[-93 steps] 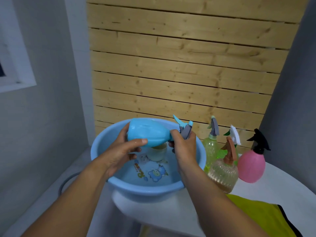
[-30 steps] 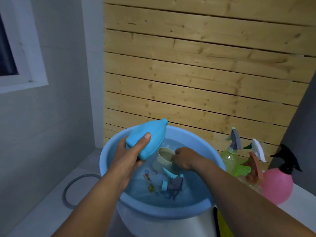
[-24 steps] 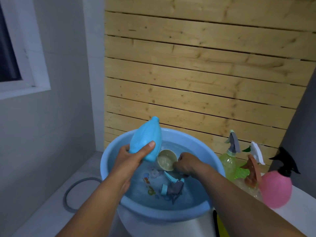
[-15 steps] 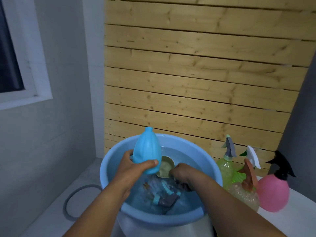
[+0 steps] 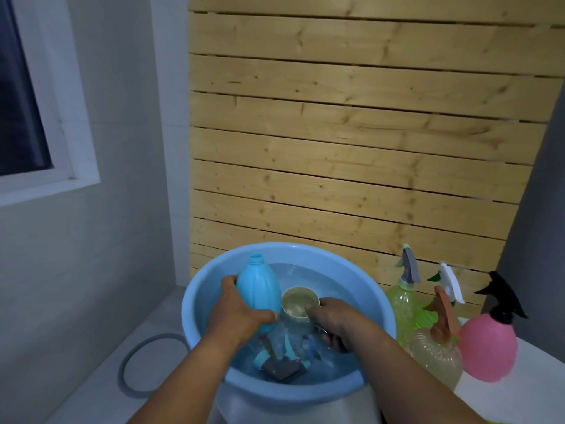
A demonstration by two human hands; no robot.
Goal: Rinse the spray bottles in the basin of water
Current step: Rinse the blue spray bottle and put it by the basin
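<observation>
A light blue basin (image 5: pixel 379 304) full of water stands on a white table. My left hand (image 5: pixel 237 315) grips a blue spray bottle (image 5: pixel 256 287) upright in the water, its open neck up and its spray head off. My right hand (image 5: pixel 331 318) holds a beige cup (image 5: pixel 299 306) by its side, next to the bottle, mouth up at the water line. The blue and grey spray head (image 5: pixel 279 361) lies under water near the basin's front.
To the right of the basin stand a green bottle (image 5: pixel 402 302), a clear bottle with a brown head (image 5: pixel 435 358), a white-headed one (image 5: pixel 449 283) behind it, and a pink bottle with a black head (image 5: pixel 487 344). A wooden slat wall rises behind. A grey hose ring (image 5: pixel 139 367) lies at left.
The spray head came off the blue bottle and now lies in the water. My left hand turned the bottle from lying sideways to upright. My right hand took hold of the cup.
</observation>
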